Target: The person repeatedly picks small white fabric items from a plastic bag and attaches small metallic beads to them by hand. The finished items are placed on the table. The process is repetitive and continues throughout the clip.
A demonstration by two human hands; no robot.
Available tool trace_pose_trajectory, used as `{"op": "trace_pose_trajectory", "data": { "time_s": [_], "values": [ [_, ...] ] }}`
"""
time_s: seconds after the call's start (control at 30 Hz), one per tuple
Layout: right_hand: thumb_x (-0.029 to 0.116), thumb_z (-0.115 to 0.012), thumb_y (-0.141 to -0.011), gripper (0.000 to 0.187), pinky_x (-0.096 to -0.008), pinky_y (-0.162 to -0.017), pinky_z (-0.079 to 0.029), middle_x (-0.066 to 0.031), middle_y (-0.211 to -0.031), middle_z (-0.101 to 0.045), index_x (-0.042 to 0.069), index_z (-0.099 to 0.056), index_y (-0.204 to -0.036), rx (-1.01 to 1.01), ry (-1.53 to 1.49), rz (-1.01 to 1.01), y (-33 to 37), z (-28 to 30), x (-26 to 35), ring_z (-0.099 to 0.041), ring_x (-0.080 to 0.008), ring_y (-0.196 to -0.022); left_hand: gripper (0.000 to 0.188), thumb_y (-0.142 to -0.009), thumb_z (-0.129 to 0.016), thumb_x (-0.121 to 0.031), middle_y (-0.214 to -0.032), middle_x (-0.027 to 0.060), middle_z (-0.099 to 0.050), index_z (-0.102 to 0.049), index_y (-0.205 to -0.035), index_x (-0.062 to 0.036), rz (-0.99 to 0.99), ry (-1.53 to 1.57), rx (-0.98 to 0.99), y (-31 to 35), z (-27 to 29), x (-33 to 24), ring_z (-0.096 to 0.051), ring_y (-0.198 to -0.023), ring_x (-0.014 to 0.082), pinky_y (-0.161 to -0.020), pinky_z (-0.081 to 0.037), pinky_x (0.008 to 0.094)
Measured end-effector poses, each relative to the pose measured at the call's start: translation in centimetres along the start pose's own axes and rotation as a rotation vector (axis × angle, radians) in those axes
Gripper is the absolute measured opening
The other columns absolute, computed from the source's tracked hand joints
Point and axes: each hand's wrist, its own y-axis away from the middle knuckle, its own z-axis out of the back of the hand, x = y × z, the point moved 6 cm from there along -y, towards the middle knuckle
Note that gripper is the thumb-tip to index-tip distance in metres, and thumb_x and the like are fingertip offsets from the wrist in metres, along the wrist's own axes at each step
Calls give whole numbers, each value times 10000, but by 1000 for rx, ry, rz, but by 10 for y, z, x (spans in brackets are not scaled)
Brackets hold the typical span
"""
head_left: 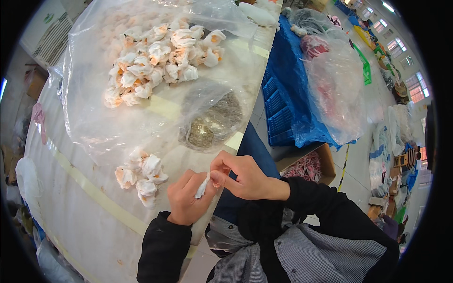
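Observation:
Both my hands meet at the table's near right edge. My left hand [188, 197] is closed around a small piece of white fabric petal [202, 186], which sticks out between the fingers. The fingertips of my right hand [245, 178] pinch at the upper end of that same piece. To the left of my hands lies a small cluster of white and pale orange fabric flowers [144, 174]. Beyond my hands a clear bag of small greenish-brown bits [212, 122] rests on the table. Farther away, a large heap of similar fabric flowers [160, 59] lies in a big clear plastic bag [85, 108].
The white-covered table [101, 207] carries strips of yellowish tape. On its right stand a blue crate [273, 108] with blue sheeting, a clear bag of pink material [335, 89], and a cardboard box of pink shreds [306, 170]. More goods and another person [392, 226] are far right.

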Motion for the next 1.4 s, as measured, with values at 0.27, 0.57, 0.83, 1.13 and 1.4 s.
{"op": "trace_pose_trajectory", "data": {
  "time_s": [0.27,0.57,0.83,1.13,1.4],
  "values": [
    [131,-722,-926,77,-379,-596,-518,-103,-784,-681,59,-699,-936,-204,489,413,-16,19,29,-673,-298,-673,76,-830,-745,-12,-743,106,-662,-718,-898,5,158,162,-108,2,5,9,-628,-591,205,-567,-488,325],
    [200,-761,-864,139,-374,-858,-464,-42,-937,-644,115,-677,-936,-128,1076,483,-74,6,-4,-608,-243,-982,95,-866,-740,-41,-740,97,-661,-684,-894,30,398,267,-69,2,0,27,-590,-638,143,-615,-477,303],
    [181,-740,-811,149,-376,-850,-494,-55,-911,-639,93,-659,-900,-144,1007,525,-79,2,-5,-612,-264,-943,103,-844,-716,-37,-713,115,-628,-654,-845,45,386,175,-76,6,6,36,-577,-632,177,-625,-472,327],
    [161,-694,-791,126,-404,-832,-507,-95,-934,-662,68,-671,-874,-221,958,495,-83,-7,-18,-627,-292,-969,133,-858,-677,-59,-662,53,-591,-622,-802,48,392,259,-82,3,2,34,-510,-608,112,-577,-420,303],
    [185,-696,-778,177,-388,-827,-513,-106,-935,-659,44,-658,-878,-290,924,466,-89,-12,-18,-615,-302,-952,147,-889,-666,-78,-619,-8,-536,-615,-804,30,385,322,-117,10,1,41,-457,-573,69,-517,-351,290]
  ]
}}
